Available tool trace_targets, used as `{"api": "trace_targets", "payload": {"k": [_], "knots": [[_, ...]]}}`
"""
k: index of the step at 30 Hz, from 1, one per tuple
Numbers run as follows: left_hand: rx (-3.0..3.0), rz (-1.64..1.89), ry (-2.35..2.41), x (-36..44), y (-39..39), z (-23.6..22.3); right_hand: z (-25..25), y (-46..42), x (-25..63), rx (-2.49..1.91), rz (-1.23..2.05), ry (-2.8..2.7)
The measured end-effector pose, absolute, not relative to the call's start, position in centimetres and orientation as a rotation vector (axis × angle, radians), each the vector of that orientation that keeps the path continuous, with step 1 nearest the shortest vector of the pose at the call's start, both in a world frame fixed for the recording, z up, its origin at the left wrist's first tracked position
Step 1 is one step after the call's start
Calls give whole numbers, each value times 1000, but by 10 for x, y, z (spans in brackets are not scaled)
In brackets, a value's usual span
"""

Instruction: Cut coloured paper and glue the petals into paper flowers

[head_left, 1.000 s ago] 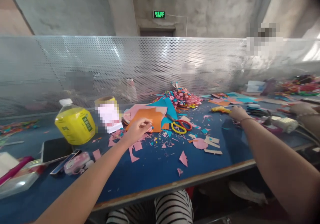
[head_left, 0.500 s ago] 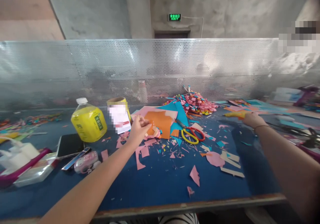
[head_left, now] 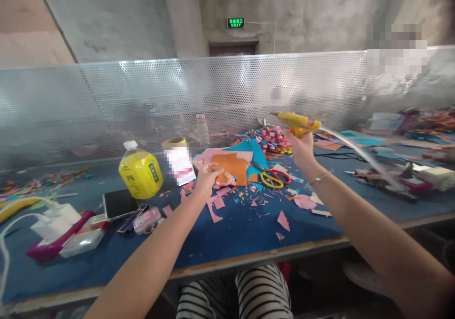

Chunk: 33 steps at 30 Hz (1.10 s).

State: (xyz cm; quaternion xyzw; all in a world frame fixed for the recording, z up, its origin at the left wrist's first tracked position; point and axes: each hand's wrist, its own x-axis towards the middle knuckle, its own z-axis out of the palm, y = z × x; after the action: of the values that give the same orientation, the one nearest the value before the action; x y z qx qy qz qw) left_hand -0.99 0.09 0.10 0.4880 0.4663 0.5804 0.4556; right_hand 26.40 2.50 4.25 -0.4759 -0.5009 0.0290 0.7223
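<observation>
My right hand [head_left: 302,146] is wrapped round a yellow hot glue gun [head_left: 296,121], held up above the table with its nozzle pointing left. A pale cord or hose runs from the gun down to the right. My left hand [head_left: 209,179] is closed, fingertips pinched on a small piece of pink and orange paper [head_left: 224,180], partly hidden by the fingers. Just beyond it lie an orange paper sheet [head_left: 234,165] and a blue sheet [head_left: 261,154]. Scissors [head_left: 273,179] with a yellow and a red handle rest to the right of these sheets.
A bottle of yellow liquid [head_left: 141,174], a black phone [head_left: 120,204], a pink case [head_left: 146,219] and a purple power strip [head_left: 53,248] stand at the left. Paper scraps [head_left: 283,220] litter the table. Behind a heap of cut strips [head_left: 272,139] rises a perforated metal screen [head_left: 159,91].
My right hand has lifted the glue gun from low over the table at the right, moving up and left. My left hand stays beside the orange sheet. The view has turned right.
</observation>
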Motion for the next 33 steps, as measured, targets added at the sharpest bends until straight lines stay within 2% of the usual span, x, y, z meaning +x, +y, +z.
{"api": "trace_targets", "payload": {"k": [2, 5, 10, 16, 24, 33], "knots": [[1252, 1405, 1188, -10, 1, -2, 28, 16, 242, -1031, 166, -1067], [1335, 1376, 1241, -10, -1, -3, 2, 8, 224, -1224, 247, -1208], [1478, 1291, 1350, -8, -5, -2, -23, 3, 212, -1526, 30, -1572], [1730, 1175, 1428, -12, 7, -11, -29, 4, 202, -1634, -91, -1736], [1820, 1196, 1447, -12, 10, -17, -36, 10, 201, -1661, -46, -1824], [1830, 1043, 1559, -10, 5, -14, -36, 12, 202, -1682, 7, -1855]]}}
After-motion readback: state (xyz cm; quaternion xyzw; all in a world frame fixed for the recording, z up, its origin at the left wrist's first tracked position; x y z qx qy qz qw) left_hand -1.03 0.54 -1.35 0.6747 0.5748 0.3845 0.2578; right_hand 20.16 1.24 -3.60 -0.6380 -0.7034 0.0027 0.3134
